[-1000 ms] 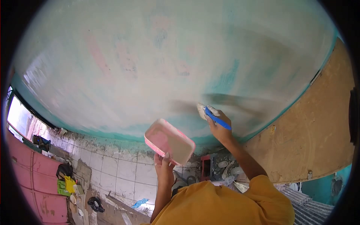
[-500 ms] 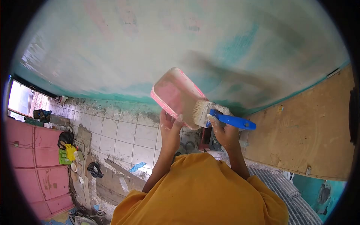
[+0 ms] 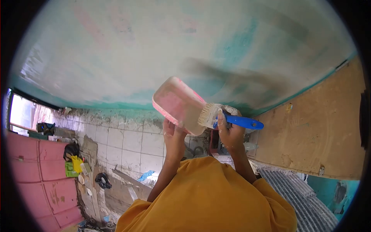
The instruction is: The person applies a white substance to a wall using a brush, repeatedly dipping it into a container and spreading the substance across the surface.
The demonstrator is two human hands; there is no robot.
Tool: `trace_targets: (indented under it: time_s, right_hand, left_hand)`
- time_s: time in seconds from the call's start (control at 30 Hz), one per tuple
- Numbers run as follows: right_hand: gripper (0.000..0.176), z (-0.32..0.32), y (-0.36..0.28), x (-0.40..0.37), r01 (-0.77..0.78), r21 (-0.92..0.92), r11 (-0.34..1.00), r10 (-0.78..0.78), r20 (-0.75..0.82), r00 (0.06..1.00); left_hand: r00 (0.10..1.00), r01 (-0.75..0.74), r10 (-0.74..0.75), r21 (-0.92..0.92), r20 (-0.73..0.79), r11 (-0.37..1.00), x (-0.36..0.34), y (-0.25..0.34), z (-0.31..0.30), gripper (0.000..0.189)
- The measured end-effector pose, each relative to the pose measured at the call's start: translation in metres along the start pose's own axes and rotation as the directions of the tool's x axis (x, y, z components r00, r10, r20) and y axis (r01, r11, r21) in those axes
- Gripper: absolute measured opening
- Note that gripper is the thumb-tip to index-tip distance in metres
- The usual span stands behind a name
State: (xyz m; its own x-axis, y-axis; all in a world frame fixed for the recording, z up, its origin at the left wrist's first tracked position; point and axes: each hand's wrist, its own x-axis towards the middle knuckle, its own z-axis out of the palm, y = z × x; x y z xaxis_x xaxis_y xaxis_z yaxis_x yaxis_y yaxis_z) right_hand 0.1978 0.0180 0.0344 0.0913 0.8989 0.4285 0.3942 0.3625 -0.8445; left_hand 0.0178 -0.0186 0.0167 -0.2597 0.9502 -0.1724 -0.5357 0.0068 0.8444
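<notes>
My left hand (image 3: 172,133) grips the near end of a pink rectangular paint tray (image 3: 176,103), tilted up in front of the wall. My right hand (image 3: 229,133) holds a paintbrush with a blue handle (image 3: 241,122). Its pale bristles (image 3: 208,114) rest against the tray's right edge. Behind both stands a wall (image 3: 154,50) covered in pale whitish paint, with teal patches showing through and a dark shadow streak. My yellow sleeves (image 3: 208,197) fill the bottom of the view.
A brown board (image 3: 317,123) stands at the right beside the wall. Below lies a white tiled floor (image 3: 127,143) with planks, a yellow object and clutter at the left, next to a pink panelled door (image 3: 31,181). A corrugated grey sheet (image 3: 301,201) is at lower right.
My right hand brought the brush off the wall down to the tray. The left hand raised and tilted the tray toward the brush. The view shifted slightly downward.
</notes>
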Motion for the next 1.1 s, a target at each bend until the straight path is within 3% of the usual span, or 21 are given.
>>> trace_targets:
  time_s: [0.07, 0.2, 0.3, 0.37, 0.47, 0.5, 0.53, 0.6, 0.7, 0.77, 0.8, 0.87, 0.93, 1.0, 1.03, 1.1]
  right_hand:
    - [0.021, 0.005, 0.01, 0.002, 0.125, -0.077, 0.989, -0.131, -0.088, 0.987]
    - [0.021, 0.0, 0.025, -0.001, 0.07, -0.101, 0.992, -0.087, -0.169, 0.982]
    - [0.02, -0.004, 0.034, 0.005, 0.01, -0.056, 0.998, -0.026, -0.284, 0.958]
    - [0.02, -0.009, 0.029, 0.012, -0.174, 0.114, 0.978, 0.202, -0.306, 0.93]
    - [0.021, -0.012, 0.026, 0.038, -0.225, 0.169, 0.96, 0.27, -0.332, 0.904]
    - [0.022, -0.009, 0.038, 0.051, -0.066, 0.17, 0.983, 0.132, -0.414, 0.901]
    - [0.022, -0.007, 0.036, 0.066, -0.061, 0.166, 0.984, 0.129, -0.436, 0.891]
    - [0.022, -0.003, 0.025, 0.098, 0.012, 0.376, 0.927, 0.191, -0.498, 0.846]
    - [0.025, -0.006, -0.011, 0.153, 0.034, 0.3, 0.953, 0.15, -0.567, 0.81]
    - [0.029, 0.002, -0.032, 0.186, 0.126, 0.318, 0.94, 0.137, -0.687, 0.713]
    - [0.029, 0.009, -0.028, 0.193, 0.134, 0.308, 0.942, 0.132, -0.706, 0.696]
    - [0.031, 0.027, -0.004, 0.204, 0.295, 0.348, 0.89, 0.11, -0.791, 0.601]
    - [0.033, 0.046, 0.033, 0.201, 0.267, 0.353, 0.897, 0.15, -0.81, 0.568]
    - [0.032, 0.072, 0.075, 0.187, 0.285, 0.513, 0.81, 0.309, -0.785, 0.537]
    - [0.032, 0.084, 0.096, 0.177, 0.293, 0.501, 0.814, 0.304, -0.798, 0.52]
    - [0.03, 0.101, 0.122, 0.152, 0.08, 0.531, 0.843, 0.44, -0.769, 0.464]
  left_hand:
    - [1.0, 0.027, -0.027, -0.006, -0.004, 1.0, 0.005, 0.0, -0.001, 0.064]
    - [0.991, 0.13, -0.129, -0.04, 0.02, 0.991, 0.013, -0.003, 0.0, 0.06]
    - [0.98, 0.196, -0.194, -0.039, 0.034, 0.98, 0.021, -0.002, 0.0, 0.058]
    - [0.976, 0.214, -0.213, -0.023, 0.056, 0.977, 0.029, -0.001, -0.001, 0.057]
    - [0.961, 0.262, -0.254, -0.059, 0.111, 0.963, 0.042, 0.005, -0.007, 0.055]
    - [0.956, 0.275, -0.268, -0.048, 0.117, 0.96, 0.047, 0.01, -0.009, 0.055]
    - [0.952, 0.286, -0.28, -0.035, 0.122, 0.957, 0.054, 0.014, -0.013, 0.055]
    - [0.943, 0.308, -0.306, 0.005, 0.131, 0.951, 0.069, 0.018, -0.026, 0.056]
    - [0.918, 0.351, -0.357, 0.066, 0.172, 0.934, 0.089, 0.034, -0.046, 0.056]
    - [0.894, 0.375, -0.388, 0.1, 0.223, 0.922, 0.1, 0.044, -0.059, 0.057]
    - [0.888, 0.386, -0.4, 0.108, 0.225, 0.916, 0.107, 0.049, -0.067, 0.057]
    - [0.874, 0.394, -0.414, 0.129, 0.255, 0.91, 0.122, 0.059, -0.081, 0.057]
    - [0.865, 0.391, -0.416, 0.144, 0.279, 0.909, 0.132, 0.068, -0.094, 0.056]
    - [0.854, 0.405, -0.44, 0.177, 0.279, 0.897, 0.141, 0.071, -0.108, 0.056]
    - [0.854, 0.408, -0.448, 0.193, 0.263, 0.892, 0.147, 0.073, -0.113, 0.056]
    - [0.839, 0.429, -0.473, 0.209, 0.268, 0.879, 0.155, 0.075, -0.124, 0.056]
